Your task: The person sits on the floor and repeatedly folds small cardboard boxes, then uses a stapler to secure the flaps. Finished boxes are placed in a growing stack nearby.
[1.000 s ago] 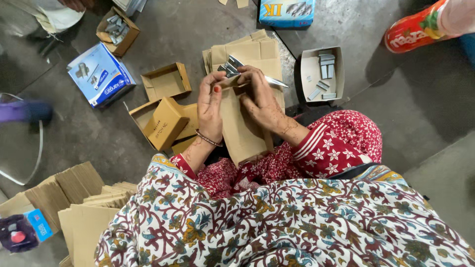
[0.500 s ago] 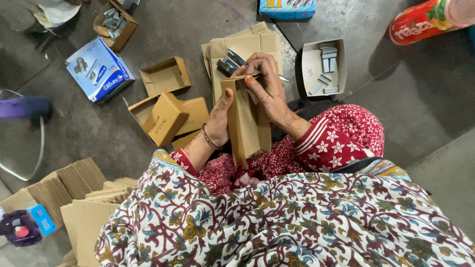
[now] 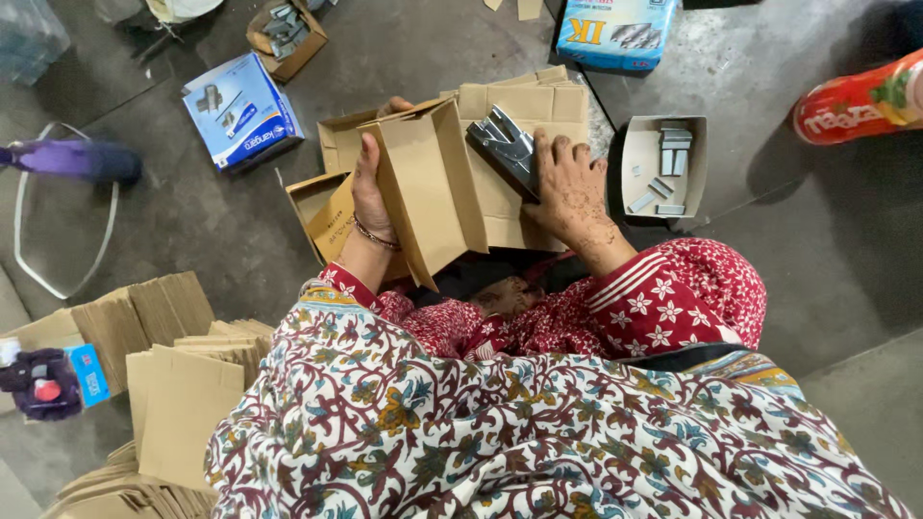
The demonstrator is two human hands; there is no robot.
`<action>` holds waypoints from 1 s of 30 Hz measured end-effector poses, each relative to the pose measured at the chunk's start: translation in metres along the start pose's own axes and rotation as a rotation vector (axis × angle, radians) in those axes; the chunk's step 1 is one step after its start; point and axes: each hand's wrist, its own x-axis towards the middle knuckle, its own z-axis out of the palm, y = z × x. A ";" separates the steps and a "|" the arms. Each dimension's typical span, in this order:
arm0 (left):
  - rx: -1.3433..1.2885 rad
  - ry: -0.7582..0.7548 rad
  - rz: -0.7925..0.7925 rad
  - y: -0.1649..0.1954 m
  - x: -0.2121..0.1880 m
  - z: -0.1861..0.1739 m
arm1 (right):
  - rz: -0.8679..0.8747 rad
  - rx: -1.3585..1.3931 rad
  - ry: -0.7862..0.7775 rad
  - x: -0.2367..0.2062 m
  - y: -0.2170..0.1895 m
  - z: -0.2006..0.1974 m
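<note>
Head view looking down, left hand [image 3: 370, 187] closed around the side of a folded brown cardboard box [image 3: 428, 187] held above the lap, right hand [image 3: 567, 183] fingers spread, resting on a grey metal stapler [image 3: 505, 149], flat cardboard pieces [image 3: 538, 106] lying under it on the floor.

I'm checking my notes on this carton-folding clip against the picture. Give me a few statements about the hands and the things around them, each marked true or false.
1. The left hand holds a folded brown carton. True.
2. The right hand rests on a metal stapler. True.
3. The stapler lies on the bare floor. False: it lies on a stack of flat cardboard.
4. The open tray right of the right hand holds strips of staples. True.
5. The blue box at the upper left is being held by the left hand. False: it lies on the floor, apart from both hands.
</note>
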 end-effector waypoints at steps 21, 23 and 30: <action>0.677 -0.150 0.115 0.036 -0.005 -0.021 | -0.082 2.033 -1.050 -0.049 -0.001 0.000; 0.844 -0.169 0.127 0.037 -0.005 -0.022 | -0.054 2.063 -1.050 -0.048 0.002 0.004; 1.005 -0.232 0.098 0.037 -0.004 -0.021 | -0.001 2.113 -1.054 -0.047 0.002 0.007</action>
